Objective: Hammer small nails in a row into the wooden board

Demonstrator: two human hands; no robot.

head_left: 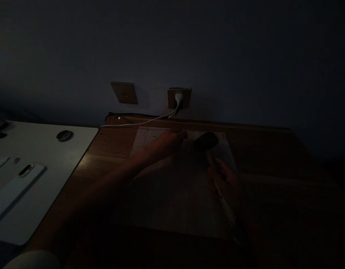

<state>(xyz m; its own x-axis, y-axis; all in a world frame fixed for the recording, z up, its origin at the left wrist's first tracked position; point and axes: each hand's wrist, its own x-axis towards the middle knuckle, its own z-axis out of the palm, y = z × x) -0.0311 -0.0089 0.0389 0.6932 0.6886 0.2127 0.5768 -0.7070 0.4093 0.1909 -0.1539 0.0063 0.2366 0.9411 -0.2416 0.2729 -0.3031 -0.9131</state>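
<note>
The light is very dim. My right hand [224, 177] is closed around the pale handle of a mallet [206, 141], whose dark, thick head points away from me over a light sheet [172, 209]. To the left of the mallet head, my left hand [171, 142] is held low over the far part of the sheet. Its fingers are curled together, and whatever may be between them is too dark to make out. A tiny shiny piece [154, 138] lies on the sheet just left of that hand.
The sheet lies on a wooden table [273, 157] against the wall. A white cable [138, 123] runs along the back edge to a wall socket [186, 99]. On the left, a white tabletop [46, 142] carries a white phone [19, 190] and a round dark object [64, 135].
</note>
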